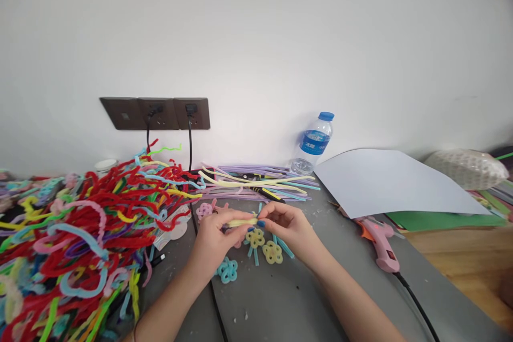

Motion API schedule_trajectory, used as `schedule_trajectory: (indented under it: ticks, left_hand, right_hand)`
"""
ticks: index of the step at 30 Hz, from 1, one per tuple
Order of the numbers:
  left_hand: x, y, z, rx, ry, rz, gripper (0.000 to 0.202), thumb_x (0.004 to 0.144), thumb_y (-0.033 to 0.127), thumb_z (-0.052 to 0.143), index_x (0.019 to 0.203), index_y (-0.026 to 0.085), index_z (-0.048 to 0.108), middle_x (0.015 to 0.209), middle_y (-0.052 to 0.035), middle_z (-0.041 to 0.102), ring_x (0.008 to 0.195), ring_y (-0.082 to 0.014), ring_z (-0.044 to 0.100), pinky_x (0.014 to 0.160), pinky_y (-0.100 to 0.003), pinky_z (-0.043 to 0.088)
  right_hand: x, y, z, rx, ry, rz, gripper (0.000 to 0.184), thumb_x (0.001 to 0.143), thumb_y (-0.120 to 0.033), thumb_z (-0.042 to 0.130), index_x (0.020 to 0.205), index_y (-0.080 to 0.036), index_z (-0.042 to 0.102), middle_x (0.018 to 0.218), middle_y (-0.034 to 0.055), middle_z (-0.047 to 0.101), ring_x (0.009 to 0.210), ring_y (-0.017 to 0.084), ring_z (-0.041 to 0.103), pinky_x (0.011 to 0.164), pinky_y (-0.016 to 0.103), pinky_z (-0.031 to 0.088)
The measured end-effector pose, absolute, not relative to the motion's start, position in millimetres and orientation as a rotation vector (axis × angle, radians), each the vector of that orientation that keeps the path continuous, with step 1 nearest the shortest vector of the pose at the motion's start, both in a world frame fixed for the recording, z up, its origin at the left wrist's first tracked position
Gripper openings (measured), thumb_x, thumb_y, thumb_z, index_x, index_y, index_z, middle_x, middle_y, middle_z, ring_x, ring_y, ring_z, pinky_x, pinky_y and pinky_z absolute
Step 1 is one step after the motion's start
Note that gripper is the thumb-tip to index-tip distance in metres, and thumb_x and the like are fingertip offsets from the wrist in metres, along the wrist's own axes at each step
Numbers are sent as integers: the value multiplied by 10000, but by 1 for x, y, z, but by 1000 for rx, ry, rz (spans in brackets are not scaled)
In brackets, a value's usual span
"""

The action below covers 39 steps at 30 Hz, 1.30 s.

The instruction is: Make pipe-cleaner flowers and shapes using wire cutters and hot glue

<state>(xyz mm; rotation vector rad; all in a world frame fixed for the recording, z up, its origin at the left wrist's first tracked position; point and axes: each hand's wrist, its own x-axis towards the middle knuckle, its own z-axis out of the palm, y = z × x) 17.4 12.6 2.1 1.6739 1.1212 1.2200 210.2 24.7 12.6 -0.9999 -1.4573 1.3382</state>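
Note:
Between my two hands is a short bundle of pale yellow pipe cleaner (241, 222). My left hand (218, 232) pinches it from the left, fingers closed around it. At its right end my right hand (286, 224) has thumb and forefinger pressed together on it. Just below lie two yellow pipe-cleaner flowers (273, 252), one with blue stems under it. A blue pipe-cleaner flower (227, 270) rests below my left wrist. Behind my left hand sits a pink flower (204, 211), partly covered by the fingers.
A big tangled heap of coloured pipe cleaners (92, 235) fills the left side. Straight pipe cleaners (256, 181) and a cutter (266, 193) lie behind my hands. A water bottle (315, 144) leans on the wall. White paper (385, 181) and a pink glue gun (380, 243) are right.

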Motion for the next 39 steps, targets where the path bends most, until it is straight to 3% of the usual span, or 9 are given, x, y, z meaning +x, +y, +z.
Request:
schedule_trajectory:
  ticks: [7, 13, 17, 22, 27, 33, 39]
  left_hand:
    - [12, 17, 10, 1896, 1080, 1337, 131, 833, 186, 683, 918, 224, 775, 871, -31, 747, 820, -173, 694, 734, -251, 551]
    - [10, 19, 9, 1886, 1129, 1393, 167, 831, 174, 661, 947, 229, 767, 880, -30, 648, 716, -133, 622, 649, -231, 515]
    - [10, 18, 9, 1731, 1152, 1367, 149, 818, 194, 643, 950, 210, 710, 905, -35, 649, 726, -144, 629, 633, -238, 532]
    - [9, 17, 9, 1752, 1279, 1305, 187, 806, 231, 660, 992, 223, 674, 860, -21, 669, 707, -148, 600, 584, -229, 463]
    - [10, 15, 10, 1877, 1322, 1365, 124, 823, 220, 648, 947, 228, 654, 847, -1, 680, 703, -140, 583, 633, -238, 448]
    - [11, 13, 12, 1997, 1377, 1481, 68, 835, 201, 649, 897, 227, 650, 897, -14, 711, 883, -194, 644, 799, -296, 466]
    - [11, 14, 14, 2073, 1400, 1536, 60, 857, 176, 603, 836, 226, 629, 813, 3, 693, 810, -188, 640, 836, -324, 454]
  right_hand:
    - [216, 24, 22, -1032, -1417, 1350, 296, 740, -463, 766, 744, -188, 657, 630, -15, 563, 587, 129, 506, 585, 270, 422]
    - [215, 24, 23, -1061, -1394, 1316, 275, 749, -437, 753, 738, -182, 651, 667, -10, 567, 596, 121, 485, 582, 265, 389]
    - [217, 24, 22, -1084, -1353, 1336, 302, 744, -458, 767, 756, -180, 649, 666, -10, 567, 593, 120, 478, 561, 257, 367]
    - [221, 26, 18, -1075, -1261, 1412, 347, 739, -501, 783, 773, -183, 648, 672, -2, 594, 625, 129, 494, 579, 257, 381]
    - [217, 26, 14, -1045, -1175, 1504, 373, 701, -506, 822, 741, -187, 634, 634, -19, 572, 611, 118, 470, 573, 246, 343]
    - [207, 22, 18, -1025, -1068, 1600, 421, 620, -504, 874, 687, -180, 614, 607, -36, 545, 580, 98, 452, 575, 231, 341]
    - [203, 20, 18, -1039, -1097, 1607, 419, 617, -508, 867, 679, -187, 605, 613, -28, 559, 570, 103, 458, 558, 237, 337]
